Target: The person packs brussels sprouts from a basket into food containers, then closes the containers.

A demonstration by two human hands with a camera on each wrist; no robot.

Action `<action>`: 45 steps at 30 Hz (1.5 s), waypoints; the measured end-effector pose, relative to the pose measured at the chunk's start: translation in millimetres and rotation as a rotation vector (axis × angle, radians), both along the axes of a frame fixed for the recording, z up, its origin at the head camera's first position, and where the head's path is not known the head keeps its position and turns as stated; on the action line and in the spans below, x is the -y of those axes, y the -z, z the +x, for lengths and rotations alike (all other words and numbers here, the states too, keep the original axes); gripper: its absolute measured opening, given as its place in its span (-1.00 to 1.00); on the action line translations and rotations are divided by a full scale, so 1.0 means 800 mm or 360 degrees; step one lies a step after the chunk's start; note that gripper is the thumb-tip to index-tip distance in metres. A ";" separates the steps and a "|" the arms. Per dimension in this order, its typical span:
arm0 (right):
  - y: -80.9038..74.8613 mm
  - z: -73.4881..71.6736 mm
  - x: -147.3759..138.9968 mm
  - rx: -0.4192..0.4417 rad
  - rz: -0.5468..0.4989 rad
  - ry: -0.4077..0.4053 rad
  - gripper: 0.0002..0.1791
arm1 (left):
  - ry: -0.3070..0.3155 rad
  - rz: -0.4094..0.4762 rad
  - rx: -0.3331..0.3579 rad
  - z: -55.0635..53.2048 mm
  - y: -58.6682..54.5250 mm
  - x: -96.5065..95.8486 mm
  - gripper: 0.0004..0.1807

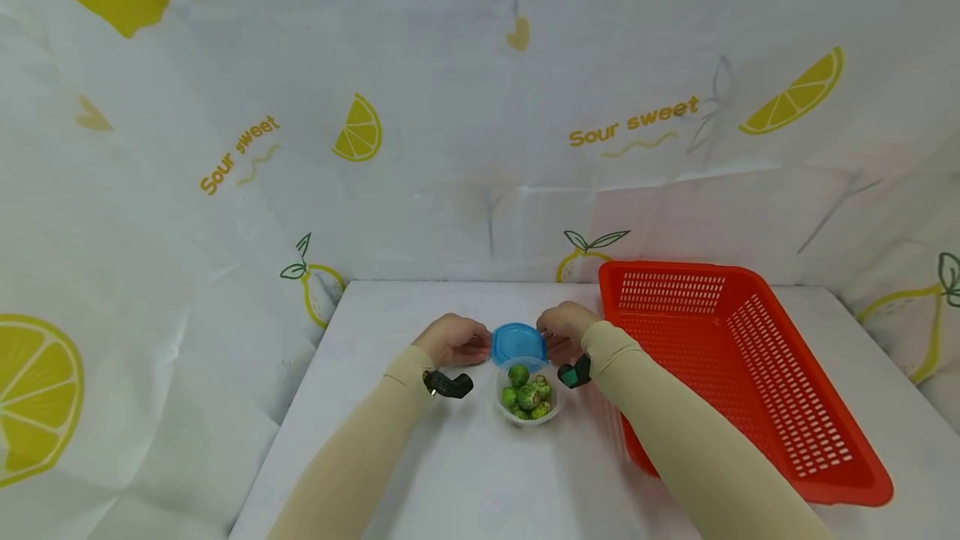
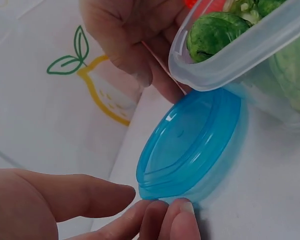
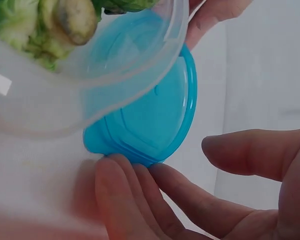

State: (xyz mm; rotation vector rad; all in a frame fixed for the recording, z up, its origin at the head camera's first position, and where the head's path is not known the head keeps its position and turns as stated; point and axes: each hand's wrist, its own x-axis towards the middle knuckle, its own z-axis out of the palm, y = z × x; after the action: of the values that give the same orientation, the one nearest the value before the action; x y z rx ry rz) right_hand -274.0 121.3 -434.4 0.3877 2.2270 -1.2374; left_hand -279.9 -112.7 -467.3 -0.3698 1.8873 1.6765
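A clear plastic tub (image 1: 501, 407) of green Brussels sprouts (image 1: 528, 395) stands on the white table. Just behind it lies a translucent blue lid (image 1: 517, 342), its near edge hidden by the tub's rim. My left hand (image 1: 454, 340) is at the lid's left side; in the left wrist view its fingertips (image 2: 155, 212) touch the lid's edge, while the thumb is close to the rim. On the right side, my right hand (image 1: 566, 330) touches the lid's edge with its fingers (image 3: 140, 187), and its thumb stands apart from the lid.
A large red plastic basket (image 1: 772, 307) with perforated walls stands on the right of the table, partly behind my right forearm. A white cloth backdrop (image 1: 465, 107) printed with lemons hangs behind the table. Both wrists wear black straps.
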 end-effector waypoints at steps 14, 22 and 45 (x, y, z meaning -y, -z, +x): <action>0.008 -0.003 -0.001 -0.0004 0.0032 0.0025 -0.56 | 0.0010 -0.0014 -0.0071 0.002 0.013 -0.003 -0.78; 0.009 0.001 -0.003 -0.0043 0.0128 -0.0058 -0.61 | 0.0085 -0.0062 -0.0099 0.005 0.018 -0.003 -0.84; -0.038 0.029 -0.018 -0.0158 -0.0281 0.0030 -0.55 | 0.0149 0.0211 -0.0419 0.001 -0.001 0.027 -0.59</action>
State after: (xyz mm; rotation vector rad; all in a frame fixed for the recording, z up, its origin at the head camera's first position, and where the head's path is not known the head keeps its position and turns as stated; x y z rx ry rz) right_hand -251.1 135.8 -404.1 0.2839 2.1774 -1.4794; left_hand -279.4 -134.2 -466.4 -0.0069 1.9295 1.8472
